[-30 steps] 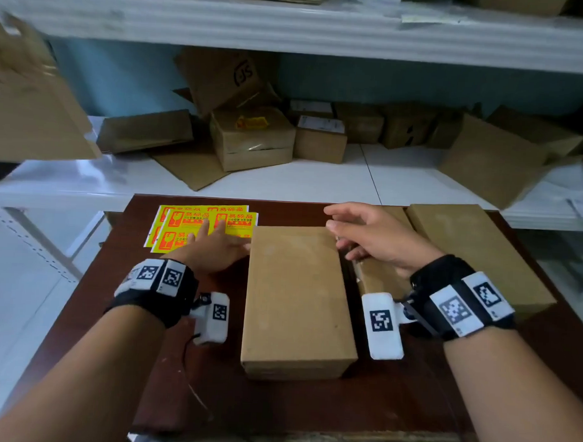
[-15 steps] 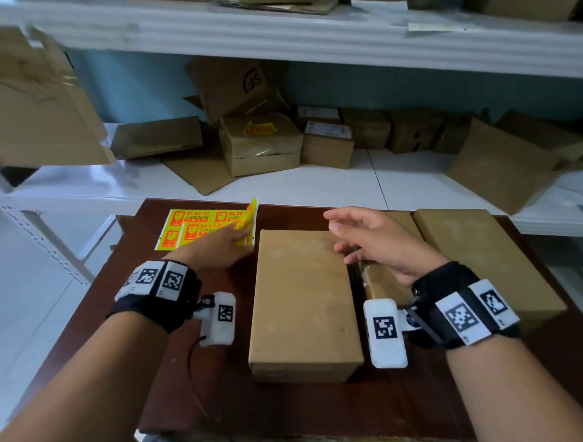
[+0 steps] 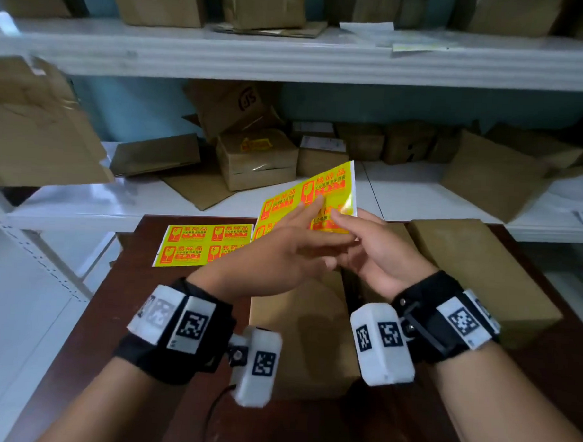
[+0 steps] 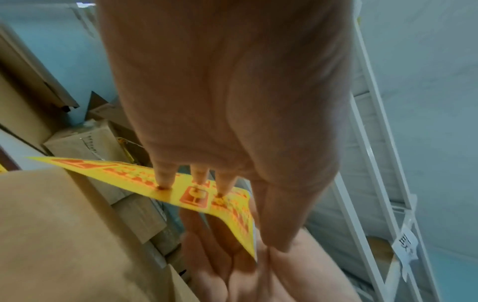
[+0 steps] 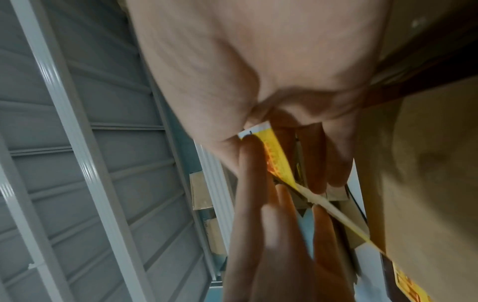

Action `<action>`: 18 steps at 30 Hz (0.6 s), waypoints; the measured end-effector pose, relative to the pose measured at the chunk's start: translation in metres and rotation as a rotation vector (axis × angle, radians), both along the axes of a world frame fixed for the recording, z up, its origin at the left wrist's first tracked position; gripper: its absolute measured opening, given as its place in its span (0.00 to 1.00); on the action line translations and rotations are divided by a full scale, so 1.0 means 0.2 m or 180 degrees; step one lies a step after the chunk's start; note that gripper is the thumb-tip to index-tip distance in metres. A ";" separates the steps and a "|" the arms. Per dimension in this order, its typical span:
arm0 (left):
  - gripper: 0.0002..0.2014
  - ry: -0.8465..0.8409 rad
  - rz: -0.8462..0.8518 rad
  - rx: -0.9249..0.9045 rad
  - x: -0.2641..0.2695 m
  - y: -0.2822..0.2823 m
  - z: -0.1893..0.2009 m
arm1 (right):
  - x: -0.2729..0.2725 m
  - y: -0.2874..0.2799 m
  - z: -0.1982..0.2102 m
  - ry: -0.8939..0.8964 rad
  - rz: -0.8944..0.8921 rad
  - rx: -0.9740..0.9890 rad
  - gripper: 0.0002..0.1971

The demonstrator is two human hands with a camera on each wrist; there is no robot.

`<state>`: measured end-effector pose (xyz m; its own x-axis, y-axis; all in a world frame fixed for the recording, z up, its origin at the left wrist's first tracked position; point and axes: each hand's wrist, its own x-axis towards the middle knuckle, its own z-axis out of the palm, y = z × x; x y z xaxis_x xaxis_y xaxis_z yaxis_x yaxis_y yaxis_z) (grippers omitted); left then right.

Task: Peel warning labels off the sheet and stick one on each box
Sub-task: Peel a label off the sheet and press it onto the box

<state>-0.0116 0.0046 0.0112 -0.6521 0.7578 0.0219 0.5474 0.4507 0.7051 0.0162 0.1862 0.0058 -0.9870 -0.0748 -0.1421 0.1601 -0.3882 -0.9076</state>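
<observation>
I hold a yellow label sheet [image 3: 328,185] with red print in the air above the middle cardboard box [image 3: 311,348]. My left hand [image 3: 317,218] has its fingertips [image 4: 165,179] on the printed face, and its thumb lies along the sheet's edge. My right hand [image 3: 342,223] pinches the near right corner, seen as a white-edged corner [image 5: 254,131] between thumb and fingers. The label sheet [image 4: 232,212] tilts upward away from me. A second label sheet [image 3: 199,247] lies flat at the table's far left. Another plain box [image 3: 481,272] lies to the right.
The boxes rest on a dark brown table [image 3: 128,330]. Behind it runs a white shelf [image 3: 401,192] crowded with cartons and flattened cardboard, one carton bearing a yellow label [image 3: 255,144]. A metal shelf upright [image 3: 48,260] stands to the left.
My left hand has lifted the top sheet off the table and brought it right, above the middle box. My right hand rose from the box's far edge and took hold of the sheet's corner.
</observation>
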 end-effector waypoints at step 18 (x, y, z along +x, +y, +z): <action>0.13 -0.1887 0.2010 0.2197 -0.17 -0.19 -0.06 | -0.05 0.16 -0.03 -0.0034 -0.0294 0.0729 0.09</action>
<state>-0.0461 -0.0329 0.0001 -0.9640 0.2305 -0.1322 -0.1500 -0.0612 0.9868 0.0069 0.2177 0.0003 -0.9865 0.0511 -0.1554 0.1435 -0.1860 -0.9720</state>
